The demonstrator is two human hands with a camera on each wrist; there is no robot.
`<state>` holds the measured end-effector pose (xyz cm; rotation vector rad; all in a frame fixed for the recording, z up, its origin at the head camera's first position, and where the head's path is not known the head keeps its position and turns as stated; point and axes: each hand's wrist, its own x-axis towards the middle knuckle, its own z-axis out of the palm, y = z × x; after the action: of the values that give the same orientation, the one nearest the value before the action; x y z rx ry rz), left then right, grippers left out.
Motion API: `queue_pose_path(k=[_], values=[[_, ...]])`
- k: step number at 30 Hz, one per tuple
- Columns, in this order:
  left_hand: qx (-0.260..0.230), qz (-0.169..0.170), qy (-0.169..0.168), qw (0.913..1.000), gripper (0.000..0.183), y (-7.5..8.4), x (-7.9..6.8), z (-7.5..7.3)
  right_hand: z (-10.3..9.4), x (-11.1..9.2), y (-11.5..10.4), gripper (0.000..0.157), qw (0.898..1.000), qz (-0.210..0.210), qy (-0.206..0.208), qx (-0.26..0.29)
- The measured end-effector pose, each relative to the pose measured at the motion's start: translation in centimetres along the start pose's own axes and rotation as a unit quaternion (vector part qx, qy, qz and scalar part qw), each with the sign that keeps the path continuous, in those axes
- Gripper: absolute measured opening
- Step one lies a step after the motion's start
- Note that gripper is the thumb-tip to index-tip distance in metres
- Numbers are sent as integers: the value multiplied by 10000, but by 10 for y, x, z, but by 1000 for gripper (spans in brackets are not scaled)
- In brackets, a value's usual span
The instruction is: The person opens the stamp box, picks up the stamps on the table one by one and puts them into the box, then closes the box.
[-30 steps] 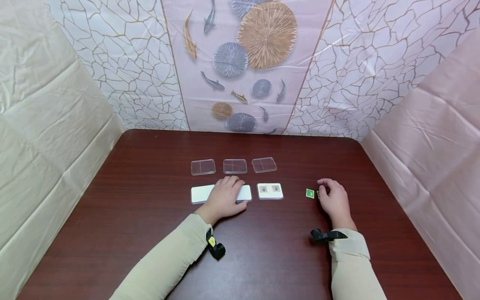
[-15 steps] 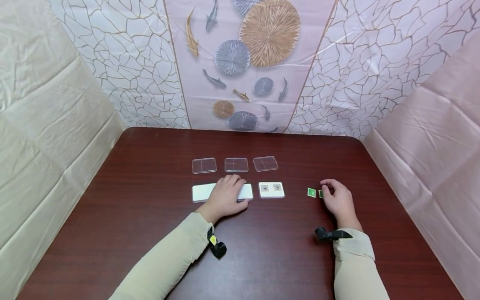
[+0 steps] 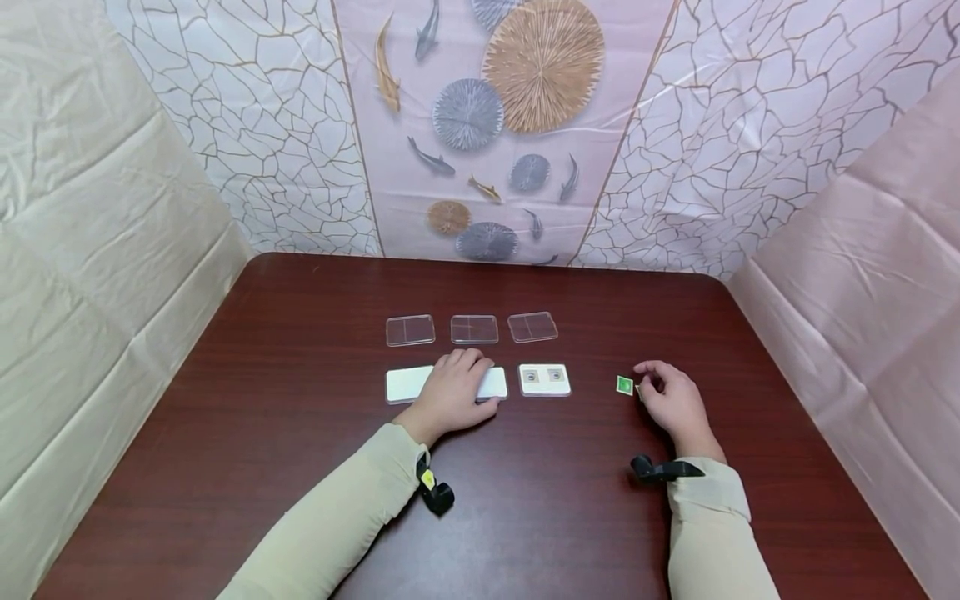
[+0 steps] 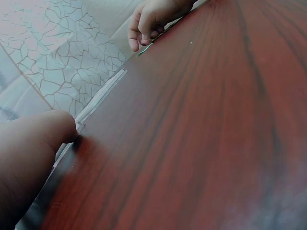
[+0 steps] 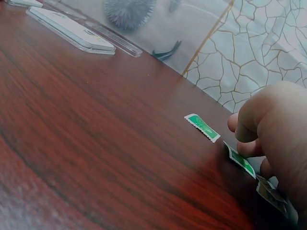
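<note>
My left hand [image 3: 448, 392] rests across a row of white-filled clear cases [image 3: 408, 385], hiding its middle. The left wrist view shows the thumb [image 4: 53, 132] bent down at the case edge. To the right lies a case holding two stamps [image 3: 544, 379], with its white face up. My right hand [image 3: 672, 404] is over a green postage stamp [image 5: 240, 160], its loosely bent fingers close above or touching it; a pinch cannot be made out. Another green stamp [image 3: 625, 385] lies flat just left of it. Brownish stamps [image 5: 272, 194] lie partly under the hand.
Three clear plastic lids or trays [image 3: 474, 329] stand in a row behind the white cases. The dark red wooden table [image 3: 525, 517] meets a patterned cloth backdrop [image 3: 292, 142] at its far edge. Pale cloth hangs along both sides.
My right hand shifts right, uncovering the second green stamp, then its fingers come back left over that stamp. The left hand stays on the cases. The head view shifts slightly.
</note>
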<state>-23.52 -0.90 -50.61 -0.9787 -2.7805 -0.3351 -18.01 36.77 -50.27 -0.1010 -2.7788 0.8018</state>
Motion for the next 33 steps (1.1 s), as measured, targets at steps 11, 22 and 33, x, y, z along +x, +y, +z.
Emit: queue_pose_path(k=[11,22,33], values=[[-16,11,55,10000,61,1,1,0,0,0,-4,34,9989,455,-38,-112],[-30,23,58,10000,60,0,1,1,0,0,-1,28,9996,-151,-181,-160],[-79,1,29,10000,60,0,-1,-2,4,1,-7,36,9970,-371,-379,-561]])
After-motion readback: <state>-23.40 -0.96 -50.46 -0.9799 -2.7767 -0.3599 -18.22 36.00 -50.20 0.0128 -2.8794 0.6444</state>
